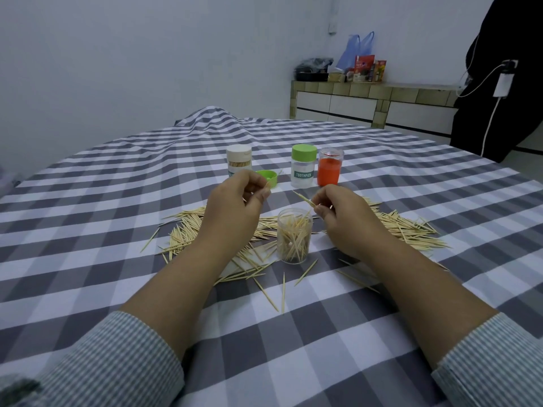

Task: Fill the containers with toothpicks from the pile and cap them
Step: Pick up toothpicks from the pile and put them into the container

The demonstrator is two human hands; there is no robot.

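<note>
An uncapped clear container [294,236], partly filled with toothpicks, stands between my hands on the checked cloth. Around it lies the toothpick pile [188,227], scattered left, right and in front. My right hand [343,215] pinches a few toothpicks [304,198] just above the container's mouth. My left hand [235,207] is raised to the left of the container, thumb and fingertips pinched together on what looks like a toothpick. Behind stand a white-capped container [239,163] with toothpicks, a loose green cap [267,178], a green-capped container [304,165] and an orange container [329,167].
The checked cloth [382,333] covers the whole table, with a raised fold at the back. Beyond the far right edge is a tiled cabinet [370,105] with bags and boxes on top. A dark garment [499,83] hangs at the right.
</note>
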